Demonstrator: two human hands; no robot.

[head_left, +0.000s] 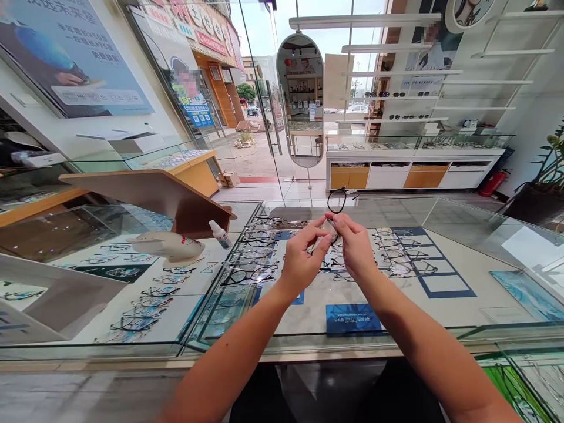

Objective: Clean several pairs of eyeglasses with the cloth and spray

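Dark-framed glasses [336, 200] are held upright above the glass counter, one round lens rim sticking up past my fingertips. My left hand [304, 249] is closed around a pale cloth [325, 234] pressed against the lower part of the glasses. Beside it, my right hand [353, 244] pinches the frame with thumb and forefinger. The fingers of both hands nearly meet, hiding the other lens. Below them, rows of glasses [253, 252] lie in the display case.
A small white bottle [220, 235] stands on the counter left of my hands, near a tilted brown board [158, 191] and a beige hand-shaped stand [170, 245]. A blue card [352, 318] lies near the front edge. An oval mirror [300, 100] stands beyond.
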